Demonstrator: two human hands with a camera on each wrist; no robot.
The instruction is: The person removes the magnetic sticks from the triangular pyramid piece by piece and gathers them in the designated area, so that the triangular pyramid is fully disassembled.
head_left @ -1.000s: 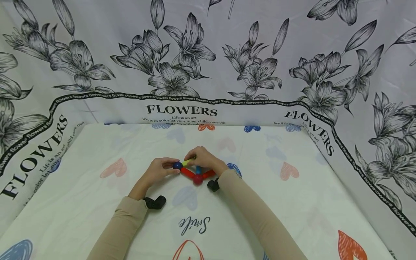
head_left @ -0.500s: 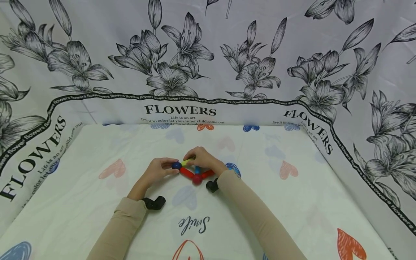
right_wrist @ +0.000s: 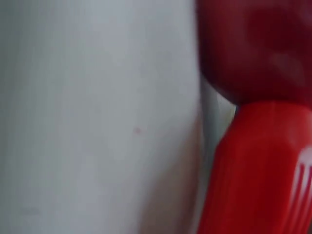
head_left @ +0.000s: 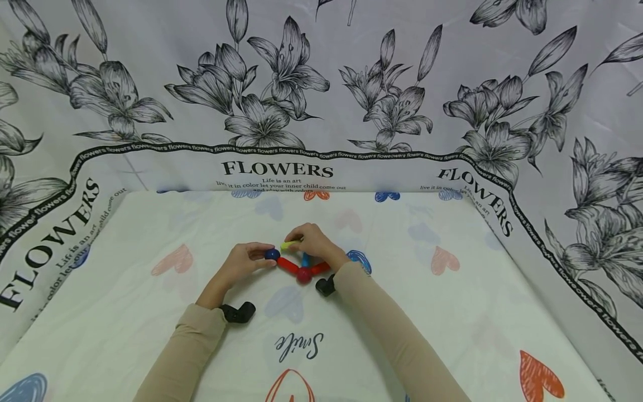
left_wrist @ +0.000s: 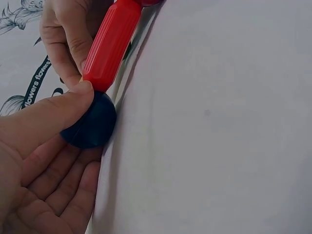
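Left hand (head_left: 246, 259) pinches the smooth dark-blue plastic ball (head_left: 272, 254), thumb by the rod joint, fingers behind; right hand (head_left: 313, 243) pinches the short yellow plastic rod (head_left: 288, 245) just beside the ball, contact unclear. Ball sits on the left end of the ribbed red plastic rod (head_left: 288, 266), which runs to the glossy dark-red ball (head_left: 304, 275); a light-blue rod (head_left: 305, 260) and a second red rod (head_left: 320, 268) meet there too. Parts look light, stiff, hard to break. Balls likely slick and prone to roll: hold across the widest part. Rods: grab mid-length, ribs should help. Joints are probably the weak point, so support both sides. Underneath, white heart-printed cloth (head_left: 125, 335), soft, slightly creased.
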